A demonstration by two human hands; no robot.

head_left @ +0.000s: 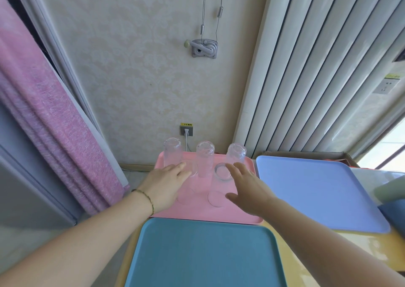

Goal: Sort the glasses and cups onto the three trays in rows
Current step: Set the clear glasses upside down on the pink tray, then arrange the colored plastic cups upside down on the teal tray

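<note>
A: Nearest the camera, the teal tray (203,256) lies bare at 6 o'clock; the blue tray (317,192) lies bare at about 3 o'clock; both rest on the yellow surface (291,262).

B: Next out?

A: The pink tray (203,212), touching the teal tray's far edge; all the glass in view stands on it. Front row: two clear tumblers, upright, long axes vertical; the front-left glass (188,183) and the front-right glass (220,183).

B: Hands?

A: Left hand (164,188) at 9 o'clock of the front-left glass, its fingers (183,169) loosely together and extended, the tips at or against the glass wall; contact cannot be told through clear glass. Right hand (247,190) at 3 o'clock of the front-right glass, its fingers (237,168) spread, thumb low toward the base; open, gripping nothing that I can see.

B: The relation that matters?

A: Each glass lies inward of its own hand, toward the tray's midline; each hand is the nearer one to its glass; judged, a sideways close from outside would take both.

B: Beyond?

A: Back row at 12 o'clock: three inverted glasses (205,155) along the far rim, just behind the fingertips; a knock risk, by my reading.
</note>
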